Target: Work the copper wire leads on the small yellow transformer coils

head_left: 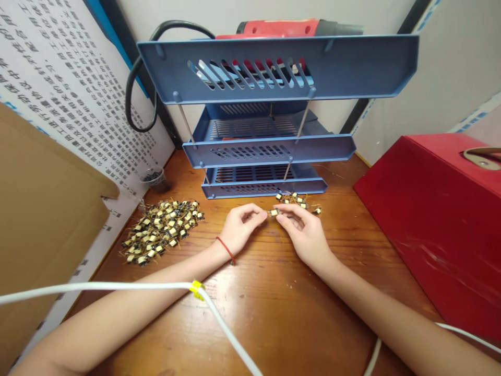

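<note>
My left hand point(242, 227) and my right hand point(303, 233) meet above the wooden desk point(270, 292), pinching a small yellow-taped transformer point(273, 212) between their fingertips. Its fine wire leads are too thin to follow. Just beyond my right fingers lies a small loose group of similar transformers point(297, 202). A much larger heap of them with tangled copper-coloured leads point(160, 230) sits to the left of my left hand, not touching it. A red thread circles my left wrist point(226, 249).
A blue tiered document rack point(270, 151) stands behind the hands, with a red heat gun point(274, 28) and its black cable behind its top. A red box point(430, 219) fills the right side. Cardboard point(43, 198), a printed poster point(78, 99), a small glass cup point(154, 178) and white cables point(117, 286) surround the desk.
</note>
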A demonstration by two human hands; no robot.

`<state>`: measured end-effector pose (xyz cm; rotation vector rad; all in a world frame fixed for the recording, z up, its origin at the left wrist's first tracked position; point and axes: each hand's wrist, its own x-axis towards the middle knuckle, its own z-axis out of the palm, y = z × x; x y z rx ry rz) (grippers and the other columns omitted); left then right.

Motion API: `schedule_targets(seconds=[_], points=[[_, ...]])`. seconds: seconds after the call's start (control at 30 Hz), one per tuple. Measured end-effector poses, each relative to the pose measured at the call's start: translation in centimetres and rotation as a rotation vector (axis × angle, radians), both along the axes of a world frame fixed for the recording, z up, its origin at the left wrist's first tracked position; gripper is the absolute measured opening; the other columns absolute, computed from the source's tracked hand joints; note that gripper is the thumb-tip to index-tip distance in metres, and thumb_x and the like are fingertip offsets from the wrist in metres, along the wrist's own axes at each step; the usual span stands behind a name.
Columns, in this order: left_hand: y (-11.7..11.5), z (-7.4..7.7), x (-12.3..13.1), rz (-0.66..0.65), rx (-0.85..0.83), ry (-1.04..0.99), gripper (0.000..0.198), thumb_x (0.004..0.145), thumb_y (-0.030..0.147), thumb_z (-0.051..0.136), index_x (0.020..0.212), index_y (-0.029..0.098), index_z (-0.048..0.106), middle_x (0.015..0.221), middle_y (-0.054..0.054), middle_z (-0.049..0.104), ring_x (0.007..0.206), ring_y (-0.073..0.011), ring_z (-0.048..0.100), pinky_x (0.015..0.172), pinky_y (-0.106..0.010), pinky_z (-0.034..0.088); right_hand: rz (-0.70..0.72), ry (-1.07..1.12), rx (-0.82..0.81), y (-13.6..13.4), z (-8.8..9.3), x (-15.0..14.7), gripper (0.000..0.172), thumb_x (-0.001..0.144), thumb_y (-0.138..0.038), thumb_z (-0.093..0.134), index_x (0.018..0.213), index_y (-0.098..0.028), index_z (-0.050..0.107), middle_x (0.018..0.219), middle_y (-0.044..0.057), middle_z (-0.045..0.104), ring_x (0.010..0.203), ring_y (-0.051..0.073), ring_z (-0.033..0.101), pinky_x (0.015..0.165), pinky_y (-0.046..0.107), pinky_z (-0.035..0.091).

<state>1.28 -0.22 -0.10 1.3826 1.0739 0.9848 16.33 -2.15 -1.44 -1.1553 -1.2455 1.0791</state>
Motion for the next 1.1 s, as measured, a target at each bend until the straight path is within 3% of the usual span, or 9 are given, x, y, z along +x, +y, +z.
schedule_targets(seconds=[0.17,0.43,0.73,1.1], points=[[0.06,-0.18,-0.07,0.026,-0.023,-0.079,0.026,0.074,0.040,0.058,0.073,0.015,0.051,0.058,0.004,0.050,0.050,-0.0074,0.043,0.048,-0.020,0.033,0.001,-0.036,0.020,-0.05,-0.33,-0.01,0.018,0.075,-0.030,0.062,0.090,-0.021,0.065,0.090,0.005,0.063,0.081,0.018,0.058,0.071,0.031,0.045],[-0.26,-0.13,0.02,-0.060,0.076,0.078,0.028,0.079,0.039,0.054,0.066,0.014,0.053,0.059,0.003,0.049,0.055,-0.0085,0.043,0.056,-0.021,0.035,0.060,-0.120,0.037,-0.28,-0.37,-0.02,0.018,0.078,-0.030,0.059,0.093,-0.021,0.064,0.088,0.005,0.063,0.079,0.019,0.058,0.075,0.033,0.045],[-0.05,-0.48,-0.17,-0.086,0.076,0.055,0.025,0.081,0.035,0.052,0.067,0.013,0.053,0.063,0.002,0.052,0.055,-0.0078,0.042,0.057,-0.020,0.035,0.074,-0.145,0.060,-0.12,-0.41,0.07,0.018,0.081,-0.030,0.054,0.093,-0.020,0.063,0.091,0.006,0.063,0.085,0.019,0.060,0.077,0.033,0.047],[0.09,-0.60,-0.06,-0.056,0.045,0.037,0.028,0.081,0.039,0.051,0.071,0.013,0.054,0.063,0.001,0.053,0.055,-0.0081,0.043,0.055,-0.021,0.035,0.036,-0.062,0.042,0.00,-0.49,-0.03,0.016,0.076,-0.027,0.059,0.089,-0.019,0.059,0.082,0.004,0.062,0.075,0.015,0.058,0.065,0.027,0.048]])
